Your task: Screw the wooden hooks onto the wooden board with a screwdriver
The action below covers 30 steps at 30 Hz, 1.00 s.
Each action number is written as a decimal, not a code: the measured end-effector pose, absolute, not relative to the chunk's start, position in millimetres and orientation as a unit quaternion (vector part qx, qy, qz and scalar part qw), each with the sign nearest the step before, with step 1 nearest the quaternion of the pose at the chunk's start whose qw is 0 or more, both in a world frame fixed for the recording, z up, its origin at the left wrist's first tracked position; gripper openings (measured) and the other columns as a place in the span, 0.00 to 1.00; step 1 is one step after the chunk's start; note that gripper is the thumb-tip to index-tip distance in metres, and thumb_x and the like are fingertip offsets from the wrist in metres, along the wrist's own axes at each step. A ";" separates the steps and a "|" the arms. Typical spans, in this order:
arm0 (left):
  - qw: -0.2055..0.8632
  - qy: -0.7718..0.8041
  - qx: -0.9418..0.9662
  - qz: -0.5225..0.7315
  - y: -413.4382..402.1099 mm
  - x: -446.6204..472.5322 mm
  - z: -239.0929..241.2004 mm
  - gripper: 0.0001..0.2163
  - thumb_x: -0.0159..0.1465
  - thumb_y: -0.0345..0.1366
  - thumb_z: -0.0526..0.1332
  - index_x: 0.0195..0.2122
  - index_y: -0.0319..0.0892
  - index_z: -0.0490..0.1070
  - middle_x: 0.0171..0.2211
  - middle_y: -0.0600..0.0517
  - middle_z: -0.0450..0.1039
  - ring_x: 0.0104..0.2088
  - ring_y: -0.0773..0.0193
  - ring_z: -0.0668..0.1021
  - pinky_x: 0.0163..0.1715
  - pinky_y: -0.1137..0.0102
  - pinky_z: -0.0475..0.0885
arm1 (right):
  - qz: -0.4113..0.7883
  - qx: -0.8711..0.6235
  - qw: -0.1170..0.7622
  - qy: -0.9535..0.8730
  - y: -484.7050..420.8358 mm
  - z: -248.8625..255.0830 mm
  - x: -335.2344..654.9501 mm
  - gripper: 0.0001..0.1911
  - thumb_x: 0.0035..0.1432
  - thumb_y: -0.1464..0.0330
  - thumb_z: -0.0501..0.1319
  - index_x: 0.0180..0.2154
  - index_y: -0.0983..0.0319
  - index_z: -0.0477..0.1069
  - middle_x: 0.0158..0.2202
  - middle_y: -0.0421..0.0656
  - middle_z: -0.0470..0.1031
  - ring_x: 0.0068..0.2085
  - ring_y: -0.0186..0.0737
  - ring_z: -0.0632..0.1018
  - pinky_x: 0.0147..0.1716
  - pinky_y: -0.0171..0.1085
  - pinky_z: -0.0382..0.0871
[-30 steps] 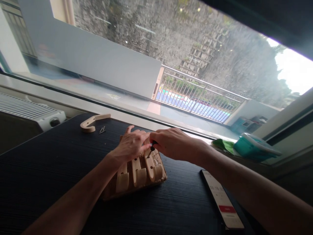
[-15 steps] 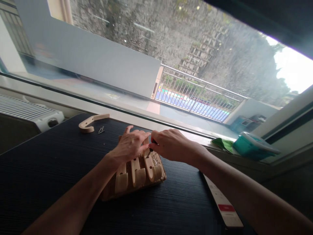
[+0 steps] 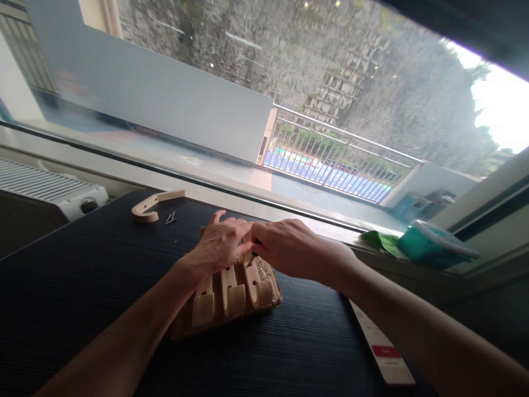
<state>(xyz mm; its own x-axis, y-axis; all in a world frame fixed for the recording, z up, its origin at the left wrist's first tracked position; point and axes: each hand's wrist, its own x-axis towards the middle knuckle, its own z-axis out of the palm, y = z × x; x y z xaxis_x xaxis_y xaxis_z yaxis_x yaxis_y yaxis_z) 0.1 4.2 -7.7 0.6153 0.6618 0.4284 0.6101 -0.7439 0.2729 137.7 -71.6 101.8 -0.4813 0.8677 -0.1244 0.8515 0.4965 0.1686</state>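
Note:
A wooden board (image 3: 225, 321) lies on the black table with several pale J-shaped wooden hooks on it, their curved ends toward me. My right hand (image 3: 285, 245) is closed around a screwdriver (image 3: 252, 257), whose handle is mostly hidden. The screwdriver's tip meets the upper hole of the rightmost wooden hook (image 3: 252, 281). My left hand (image 3: 223, 242) lies over the far part of the board, thumb and forefinger closed on that hook's upper end, little finger stuck out. The two hands touch at the fingers. A middle hook (image 3: 235, 300) and a left hook (image 3: 204, 309) sit beside it.
A loose wooden hook (image 3: 144, 212) and several screws (image 3: 170, 218) lie at the far left of the black table (image 3: 82, 286). A phone (image 3: 386, 353) rests under my right forearm. A green cloth (image 3: 379, 241) and a teal box (image 3: 433, 245) stand by the window; a radiator (image 3: 49, 187) is left.
My right hand has turned slightly about the screwdriver, and its fingers now cover more of the handle. The left hand and the board have stayed almost in place. The view has shifted a little.

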 end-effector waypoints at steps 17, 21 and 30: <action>0.048 0.351 0.900 0.253 3.4 0.1 -6.7 0.08 0.60 0.37 0.57 0.40 0.46 0.71 0.36 0.53 0.76 0.40 0.59 0.76 0.58 0.53 0.48 | 0.031 0.470 0.065 0.880 -71.1 100.2 143.8 0.07 0.62 0.71 0.51 0.39 0.62 0.67 0.36 0.42 0.76 0.34 0.36 0.75 0.26 0.35 0.53; 0.042 0.352 0.901 0.250 3.8 0.3 -7.0 0.07 0.61 0.38 0.55 0.36 0.45 0.71 0.32 0.53 0.75 0.37 0.60 0.75 0.58 0.53 0.50 | 0.028 0.489 0.069 0.869 -67.3 96.5 145.9 0.08 0.63 0.68 0.50 0.38 0.63 0.66 0.33 0.43 0.76 0.32 0.36 0.74 0.25 0.35 0.52; 0.050 0.351 0.901 0.251 4.0 -0.5 -6.7 0.09 0.61 0.38 0.55 0.40 0.44 0.70 0.34 0.52 0.76 0.39 0.58 0.75 0.57 0.52 0.51 | 0.037 0.528 0.068 0.846 -64.0 98.2 150.7 0.14 0.64 0.62 0.48 0.39 0.63 0.68 0.29 0.44 0.75 0.29 0.36 0.73 0.24 0.35 0.52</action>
